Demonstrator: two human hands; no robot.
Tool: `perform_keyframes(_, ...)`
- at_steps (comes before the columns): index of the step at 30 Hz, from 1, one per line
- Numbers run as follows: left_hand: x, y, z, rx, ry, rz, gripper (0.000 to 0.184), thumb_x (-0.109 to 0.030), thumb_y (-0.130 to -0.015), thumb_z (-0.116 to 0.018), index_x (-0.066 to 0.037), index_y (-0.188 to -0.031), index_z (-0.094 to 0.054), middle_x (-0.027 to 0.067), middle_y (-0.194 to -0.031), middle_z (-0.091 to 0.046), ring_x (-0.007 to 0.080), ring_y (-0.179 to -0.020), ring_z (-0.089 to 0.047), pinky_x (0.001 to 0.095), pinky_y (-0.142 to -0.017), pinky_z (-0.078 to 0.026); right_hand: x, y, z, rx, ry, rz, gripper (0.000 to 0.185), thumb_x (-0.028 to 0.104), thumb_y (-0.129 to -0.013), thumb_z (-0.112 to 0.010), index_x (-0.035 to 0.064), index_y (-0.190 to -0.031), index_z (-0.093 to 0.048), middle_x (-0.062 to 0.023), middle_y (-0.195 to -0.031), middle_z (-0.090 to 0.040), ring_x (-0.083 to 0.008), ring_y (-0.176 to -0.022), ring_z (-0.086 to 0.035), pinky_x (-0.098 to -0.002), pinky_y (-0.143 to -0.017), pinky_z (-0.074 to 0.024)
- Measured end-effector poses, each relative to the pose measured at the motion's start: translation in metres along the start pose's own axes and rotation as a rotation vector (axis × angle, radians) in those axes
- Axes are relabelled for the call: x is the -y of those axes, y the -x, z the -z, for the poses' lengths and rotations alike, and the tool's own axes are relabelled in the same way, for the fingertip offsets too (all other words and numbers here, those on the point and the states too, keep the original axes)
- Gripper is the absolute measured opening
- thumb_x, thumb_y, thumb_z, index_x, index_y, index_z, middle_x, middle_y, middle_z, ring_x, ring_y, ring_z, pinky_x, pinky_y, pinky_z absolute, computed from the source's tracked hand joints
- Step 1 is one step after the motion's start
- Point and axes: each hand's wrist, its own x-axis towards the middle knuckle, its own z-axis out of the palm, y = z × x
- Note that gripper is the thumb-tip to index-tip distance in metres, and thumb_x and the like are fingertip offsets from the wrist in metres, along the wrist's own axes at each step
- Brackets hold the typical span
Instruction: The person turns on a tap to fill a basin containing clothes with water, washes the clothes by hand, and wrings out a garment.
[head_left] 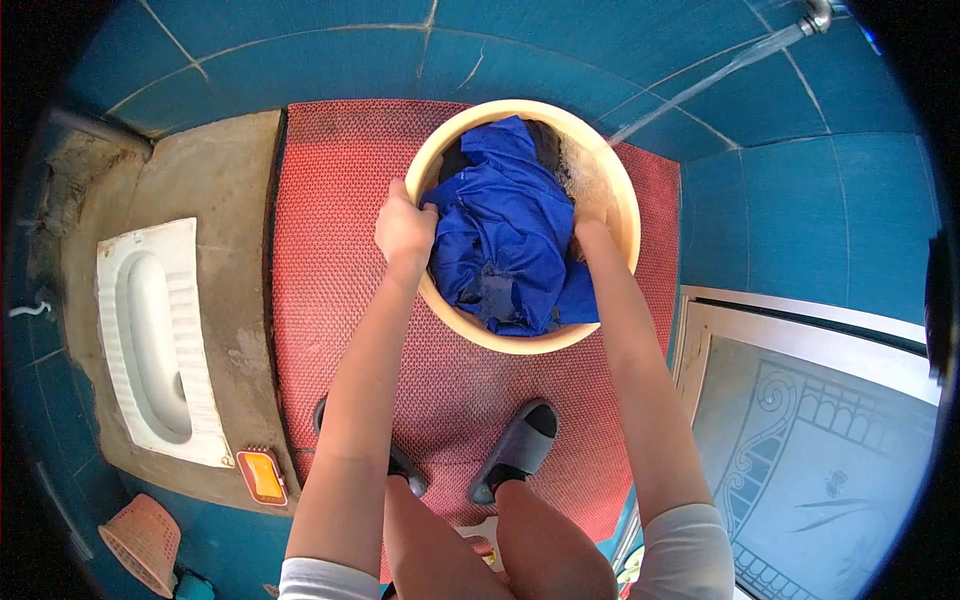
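A round cream-yellow basin point(520, 345) stands on the red mat, holding a wet blue garment point(505, 205) bunched up in it. Darker cloth point(546, 145) shows beneath the garment near the far rim. My left hand point(404, 226) is closed on the basin's left rim, thumb over the inner side. My right hand point(590, 236) reaches inside at the right, against the blue garment; its fingers are mostly hidden by cloth and water. A stream of water point(715, 82) falls from the tap point(818, 14) into the basin's right side, where the water froths.
Red textured mat point(340, 300) covers the floor under my slippers point(515, 450). At left, a squat toilet point(160, 340) is set in a raised concrete step, with an orange soap dish point(262, 476) on its edge. A pink basket point(142, 545) stands lower left; a framed door point(810, 430) is at right.
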Motion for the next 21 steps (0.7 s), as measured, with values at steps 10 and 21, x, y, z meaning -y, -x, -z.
perform_keyframes(10, 0.001, 0.000, 0.000, -0.007, 0.006, -0.009, 0.033, -0.017, -0.069, -0.064, -0.007, -0.094, -0.046, 0.0173, -0.082, -0.061, 0.0343, -0.080, -0.060, 0.0428, -0.072, -0.046, -0.001, -0.021, -0.013, -0.263, -0.082, -0.032, 0.036, 0.018, -0.083, -0.045, 0.0124, -0.119, -0.050, -0.0086, -0.122, -0.050, -0.0223, -0.111, -0.049, -0.0355, -0.090, -0.0397)
perform_keyframes(21, 0.000, -0.001, 0.001, 0.004, -0.001, 0.006, 0.032, -0.018, -0.069, -0.064, -0.007, -0.093, -0.046, 0.0170, -0.083, -0.061, 0.0343, -0.080, -0.059, 0.0427, -0.072, -0.046, -0.001, -0.016, -0.008, -0.120, -0.181, -0.052, 0.037, 0.018, -0.081, -0.051, 0.0158, -0.118, -0.050, -0.0084, -0.120, -0.051, -0.0193, -0.107, -0.052, -0.0339, -0.090, -0.0400)
